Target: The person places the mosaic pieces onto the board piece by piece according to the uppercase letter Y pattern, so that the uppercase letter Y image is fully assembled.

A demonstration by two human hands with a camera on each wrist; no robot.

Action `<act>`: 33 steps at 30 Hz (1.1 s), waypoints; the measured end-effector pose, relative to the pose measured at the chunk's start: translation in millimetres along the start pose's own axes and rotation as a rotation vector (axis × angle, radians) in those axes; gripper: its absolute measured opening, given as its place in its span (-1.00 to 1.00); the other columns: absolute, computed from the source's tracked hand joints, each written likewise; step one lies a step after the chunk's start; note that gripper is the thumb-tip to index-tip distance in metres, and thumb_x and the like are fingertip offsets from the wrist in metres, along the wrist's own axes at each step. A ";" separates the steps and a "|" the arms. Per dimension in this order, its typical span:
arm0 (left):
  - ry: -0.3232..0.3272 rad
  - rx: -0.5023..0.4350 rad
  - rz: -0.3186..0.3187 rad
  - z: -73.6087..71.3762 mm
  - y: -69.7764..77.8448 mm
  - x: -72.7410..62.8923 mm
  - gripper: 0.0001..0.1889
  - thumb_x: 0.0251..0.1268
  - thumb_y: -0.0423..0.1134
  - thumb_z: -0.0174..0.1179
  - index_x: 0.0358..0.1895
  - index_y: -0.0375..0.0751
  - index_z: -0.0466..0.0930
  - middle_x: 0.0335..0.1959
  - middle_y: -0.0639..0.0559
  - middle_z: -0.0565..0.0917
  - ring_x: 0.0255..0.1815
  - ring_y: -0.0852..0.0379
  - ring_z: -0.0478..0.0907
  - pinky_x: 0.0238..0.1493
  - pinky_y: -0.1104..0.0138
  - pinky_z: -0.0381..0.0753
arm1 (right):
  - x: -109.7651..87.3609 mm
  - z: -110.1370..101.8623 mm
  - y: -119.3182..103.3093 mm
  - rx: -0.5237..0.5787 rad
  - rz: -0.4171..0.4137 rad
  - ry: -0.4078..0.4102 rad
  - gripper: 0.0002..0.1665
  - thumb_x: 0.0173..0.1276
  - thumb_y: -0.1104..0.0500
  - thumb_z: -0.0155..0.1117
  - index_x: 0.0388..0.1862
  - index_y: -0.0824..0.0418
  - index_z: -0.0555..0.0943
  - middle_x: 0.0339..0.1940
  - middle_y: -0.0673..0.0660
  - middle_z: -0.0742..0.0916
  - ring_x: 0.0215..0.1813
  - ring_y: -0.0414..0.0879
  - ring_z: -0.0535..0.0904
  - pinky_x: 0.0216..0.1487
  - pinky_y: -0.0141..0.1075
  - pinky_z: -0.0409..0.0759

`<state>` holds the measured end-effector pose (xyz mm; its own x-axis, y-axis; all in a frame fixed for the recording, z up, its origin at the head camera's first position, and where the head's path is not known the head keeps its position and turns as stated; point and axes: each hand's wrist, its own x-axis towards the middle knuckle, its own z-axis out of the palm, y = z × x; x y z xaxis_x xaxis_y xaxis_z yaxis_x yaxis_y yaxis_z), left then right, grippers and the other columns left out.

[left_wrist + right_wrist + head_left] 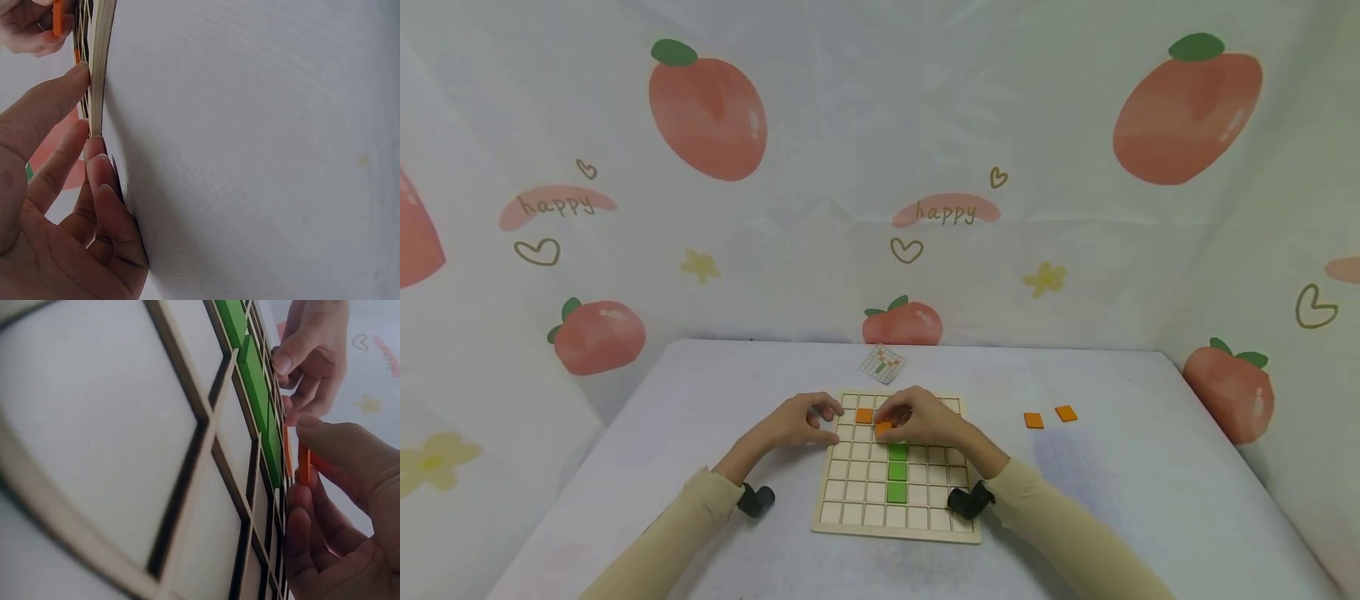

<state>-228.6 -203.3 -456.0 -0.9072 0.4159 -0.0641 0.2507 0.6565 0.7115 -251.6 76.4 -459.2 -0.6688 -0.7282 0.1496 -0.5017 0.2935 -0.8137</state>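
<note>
A wooden grid board (856,528) lies flat on the table. My right hand (923,417) pinches an orange square tile (304,464) between thumb and fingers, close over the board's upper part. Another orange tile (864,416) sits in a cell near the upper left. Three green tiles (897,472) form a column in cells below the right hand. My left hand (801,421) is at the board's left edge, thumb and fingers spread apart. In the left wrist view its thumb tip (82,70) overlaps the wooden edge (100,69).
A small card (882,364) printed with a coloured grid lies behind the board. To the right, two loose orange tiles (1033,421) rest on the white table (1120,500). A white curtain (827,167) with fruit prints hangs behind the table.
</note>
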 end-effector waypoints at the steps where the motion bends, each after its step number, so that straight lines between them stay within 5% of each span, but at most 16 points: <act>1: 0.000 0.000 -0.001 0.0 0.1 -0.1 -0.59 0.10 -0.26 0.55 0.02 -0.21 0.67 -0.22 0.02 0.55 -0.31 0.09 0.44 -0.23 0.23 0.47 | 0.6 0.5 -0.3 -0.002 0.007 -0.002 -0.76 0.25 0.27 0.54 -0.10 0.28 0.77 -0.17 0.01 0.76 -0.25 -0.16 0.60 -0.15 -0.31 0.58; 33: 0.003 0.019 -0.001 0.8 1.6 -0.9 -0.60 0.09 -0.27 0.55 0.01 -0.19 0.67 -0.25 0.06 0.55 -0.33 0.11 0.43 -0.27 0.27 0.44 | 5.5 9.8 -5.2 -0.066 0.079 0.022 -0.77 0.18 0.26 0.59 -0.18 0.25 0.77 -0.32 -0.02 0.71 -0.34 -0.21 0.50 -0.26 -0.33 0.50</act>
<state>-227.1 -202.1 -455.3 -0.9083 0.4137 -0.0629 0.2562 0.6687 0.6980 -247.3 64.8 -459.6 -0.7193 -0.6877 0.0988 -0.4812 0.3906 -0.7848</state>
